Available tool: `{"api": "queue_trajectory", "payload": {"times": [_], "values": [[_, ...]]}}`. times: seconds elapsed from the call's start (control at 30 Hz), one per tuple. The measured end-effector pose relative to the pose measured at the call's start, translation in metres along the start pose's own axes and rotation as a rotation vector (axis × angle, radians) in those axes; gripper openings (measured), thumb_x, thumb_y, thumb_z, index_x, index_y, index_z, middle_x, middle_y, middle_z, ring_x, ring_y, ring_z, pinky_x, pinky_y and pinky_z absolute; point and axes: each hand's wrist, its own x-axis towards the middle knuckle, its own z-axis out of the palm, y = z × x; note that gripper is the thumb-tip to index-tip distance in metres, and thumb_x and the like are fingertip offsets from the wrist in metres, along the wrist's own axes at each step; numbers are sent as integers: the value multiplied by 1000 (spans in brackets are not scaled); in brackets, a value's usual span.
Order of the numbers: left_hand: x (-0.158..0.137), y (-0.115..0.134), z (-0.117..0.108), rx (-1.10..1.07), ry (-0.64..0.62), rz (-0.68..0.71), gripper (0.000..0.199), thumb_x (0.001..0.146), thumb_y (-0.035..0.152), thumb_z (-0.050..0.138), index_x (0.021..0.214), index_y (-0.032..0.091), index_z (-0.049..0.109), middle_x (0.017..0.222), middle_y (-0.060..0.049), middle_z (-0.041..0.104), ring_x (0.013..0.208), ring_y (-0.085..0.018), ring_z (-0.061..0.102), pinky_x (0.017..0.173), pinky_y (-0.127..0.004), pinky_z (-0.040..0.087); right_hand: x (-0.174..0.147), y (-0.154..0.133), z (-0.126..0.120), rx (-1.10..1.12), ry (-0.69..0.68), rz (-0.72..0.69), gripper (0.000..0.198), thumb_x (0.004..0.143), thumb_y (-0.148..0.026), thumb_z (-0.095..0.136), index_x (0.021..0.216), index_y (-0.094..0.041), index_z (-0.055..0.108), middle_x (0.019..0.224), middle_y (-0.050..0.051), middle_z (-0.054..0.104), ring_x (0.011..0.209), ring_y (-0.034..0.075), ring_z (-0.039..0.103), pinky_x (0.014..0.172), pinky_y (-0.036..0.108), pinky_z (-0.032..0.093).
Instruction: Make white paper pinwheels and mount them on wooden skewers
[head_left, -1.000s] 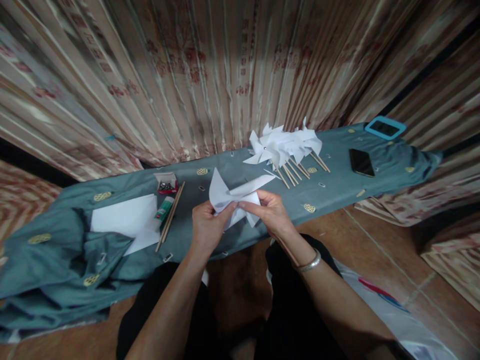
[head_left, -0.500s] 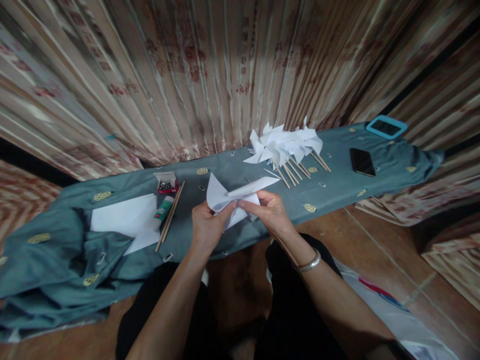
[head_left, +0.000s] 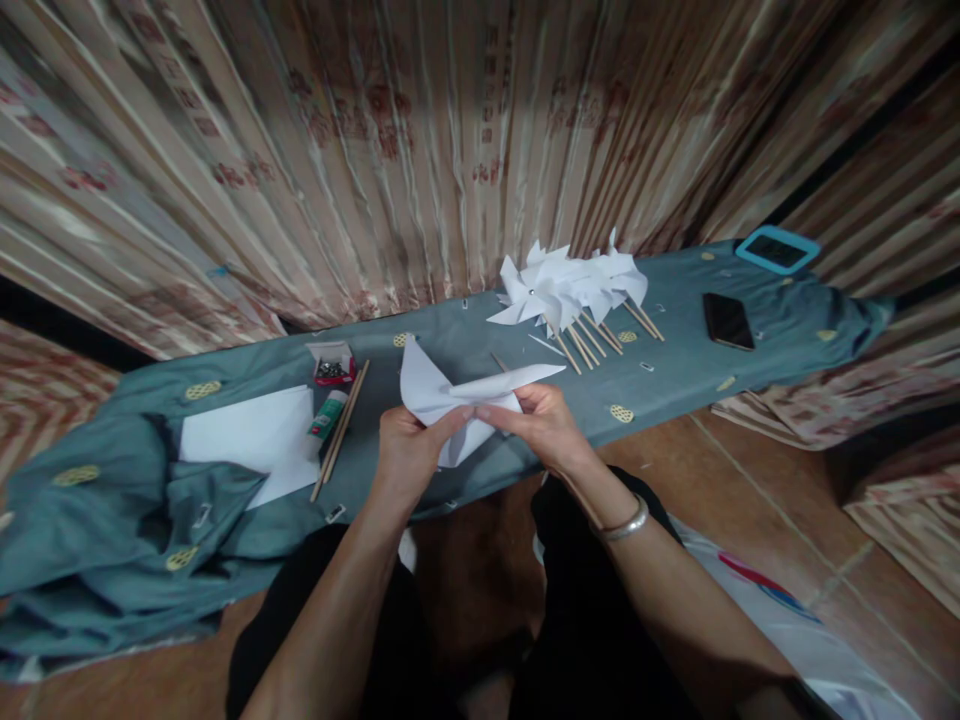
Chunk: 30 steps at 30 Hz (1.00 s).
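Both thumbs meet at the middle of a folded white paper [head_left: 426,386].
The left hand [head_left: 409,455] and right hand [head_left: 553,428] share the grip, each pinching the paper between thumb and fingers above the cloth-covered table [head_left: 450,340], near its middle. Light, even thumb pressure at the centre seems best, holding the folds together without creasing the curved blades. The paper looks thin and smooth, yet crisp enough to raise a pointed flap at left and a rolled, tapering one at right. Far right, pinwheels [head_left: 544,290] show similar bowed blades on slim sticks [head_left: 589,337]; at left lie flat sheets [head_left: 247,428] and a green-and-white tube [head_left: 328,415].
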Motion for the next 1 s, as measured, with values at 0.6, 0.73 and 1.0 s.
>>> {"api": "queue_trajectory", "payload": {"times": [0.6,0.73,1.0], "values": [[1,-2,-7,32,-8,-37,26,50,29,86,68,13,75,68,-3,74,61,-15,63,58,-25,50,1,6,6,98,-28,22,35,49,-38,91,74,-20,75,70,-1,75,67,16,69,74,31,57],[1,-1,-7,50,6,-49,28,48,30,87,67,13,75,66,-3,72,59,-15,62,56,-25,49,0,6,6,82,-6,39,38,46,-40,91,74,-19,74,72,0,75,68,18,70,74,34,57],[1,-1,-5,52,28,-52,27,45,28,87,62,13,73,62,-2,71,56,-14,60,55,-25,48,0,6,6,80,7,63,36,45,-38,91,71,-20,73,71,-2,74,66,17,69,74,33,57]]}}
